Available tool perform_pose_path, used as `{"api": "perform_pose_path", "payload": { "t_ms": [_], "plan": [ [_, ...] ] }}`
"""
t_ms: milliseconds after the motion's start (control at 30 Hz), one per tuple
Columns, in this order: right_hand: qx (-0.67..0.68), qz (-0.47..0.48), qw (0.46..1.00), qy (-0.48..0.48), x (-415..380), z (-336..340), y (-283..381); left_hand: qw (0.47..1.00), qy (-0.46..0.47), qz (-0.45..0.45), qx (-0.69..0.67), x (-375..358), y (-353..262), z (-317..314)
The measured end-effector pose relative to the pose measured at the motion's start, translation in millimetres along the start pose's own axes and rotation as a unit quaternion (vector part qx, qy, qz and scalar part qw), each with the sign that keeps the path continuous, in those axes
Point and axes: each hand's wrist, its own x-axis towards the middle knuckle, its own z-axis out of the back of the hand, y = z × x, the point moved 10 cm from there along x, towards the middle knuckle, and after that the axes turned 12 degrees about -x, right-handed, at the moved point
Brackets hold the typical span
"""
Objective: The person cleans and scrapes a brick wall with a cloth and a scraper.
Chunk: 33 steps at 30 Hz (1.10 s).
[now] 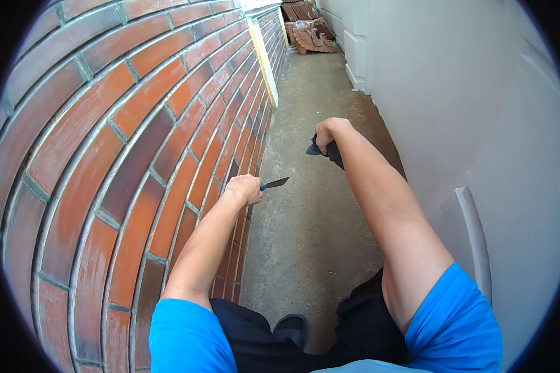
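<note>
My left hand (246, 188) is closed around the blue handle of a putty knife (277, 183). Its dark flat blade points right, over the concrete floor and close to the brick wall (130, 168). Farther forward, my right hand (325, 135) grips a dark cloth (336, 155), which hangs from the fingers above the floor. The cloth does not touch the wall. Most of the knife's handle is hidden inside my left fist.
A narrow concrete path (302, 236) runs between the brick wall and a pale wall (435, 87). A light wooden strip (264, 62) stands against the bricks ahead. Brown ornamental pieces (311, 37) lie at the far end. My shoe (290, 328) shows below.
</note>
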Motion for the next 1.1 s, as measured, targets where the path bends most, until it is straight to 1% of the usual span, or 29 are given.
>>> {"api": "perform_pose_path", "payload": {
  "t_ms": [233, 433, 533, 733, 833, 1100],
  "plan": [
    [-0.004, 0.011, 1.0, -0.024, -2.2, 1.7, -2.9, 1.0, -0.006, -0.012, 0.005, 1.8, 2.2, -0.6],
    [-0.003, 0.002, 1.0, -0.017, 4.1, -2.0, -6.5, 1.0, -0.023, 0.004, 0.006, -1.3, 1.2, 6.6],
    [0.011, -0.002, 1.0, 0.005, 9.4, -7.7, -7.8, 1.0, -0.016, 0.005, 0.005, -0.5, 4.0, 4.4],
    [0.009, 0.005, 1.0, 0.012, 7.1, -9.7, -7.2, 1.0, -0.019, 0.002, 0.004, 0.6, 9.8, 1.9],
    [0.005, 0.002, 1.0, 0.008, 5.5, -8.3, -8.3, 1.0, -0.017, 0.02, -0.01, -4.5, 8.8, 8.0],
    [-0.01, 0.004, 1.0, -0.003, 7.1, -4.8, -7.9, 1.0, -0.02, 0.021, -0.002, -4.6, 7.8, 10.0]
  ]
}}
